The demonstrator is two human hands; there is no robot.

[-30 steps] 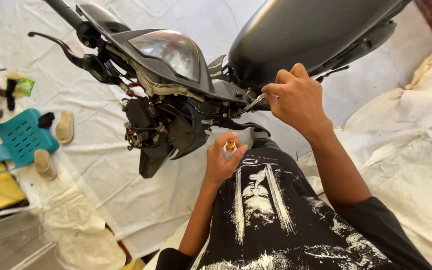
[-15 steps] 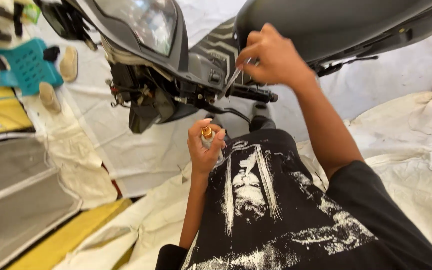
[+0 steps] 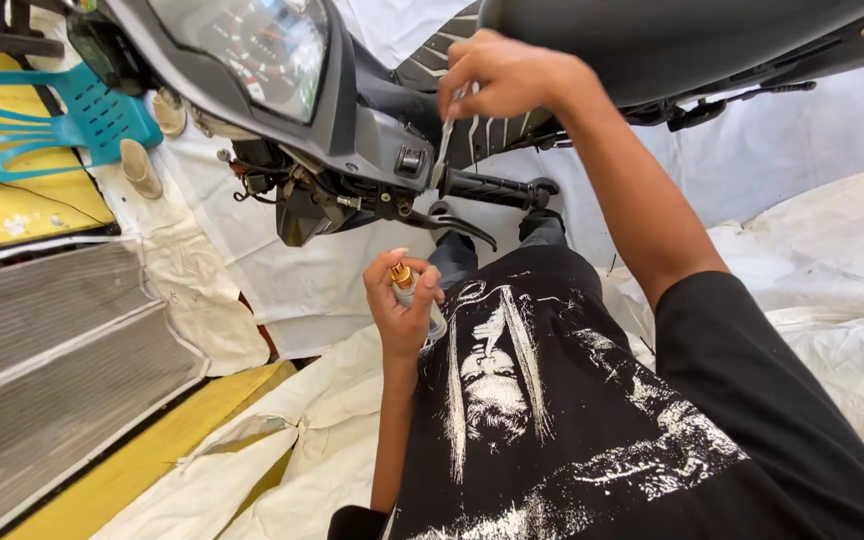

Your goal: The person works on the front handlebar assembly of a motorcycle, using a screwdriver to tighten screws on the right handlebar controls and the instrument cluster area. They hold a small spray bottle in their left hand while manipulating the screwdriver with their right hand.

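Observation:
My right hand (image 3: 508, 72) pinches a thin silvery tool (image 3: 443, 142) whose tip points down at the switch housing (image 3: 404, 160) of a black scooter's handlebar. Just below are the black grip (image 3: 492, 188) and the brake lever (image 3: 452, 222). My left hand (image 3: 402, 305) is raised in front of my chest and is closed around a small clear bottle with a gold top (image 3: 404, 280). The scooter's dashboard with its round dial (image 3: 262, 45) fills the upper left. My black printed shirt (image 3: 572, 400) covers the lower right.
A teal plastic chair (image 3: 42, 125) and a pair of beige sandals (image 3: 138, 165) lie at the upper left. A ribbed metal sheet (image 3: 52, 350) sits on the yellow floor (image 3: 12, 205) at the left. White cloth (image 3: 812, 240) covers the ground around me.
The view has swung left and closer to the handlebar, so the dashboard looms larger. My right hand stays at the handlebar with the tool; my left hand keeps the bottle by my chest.

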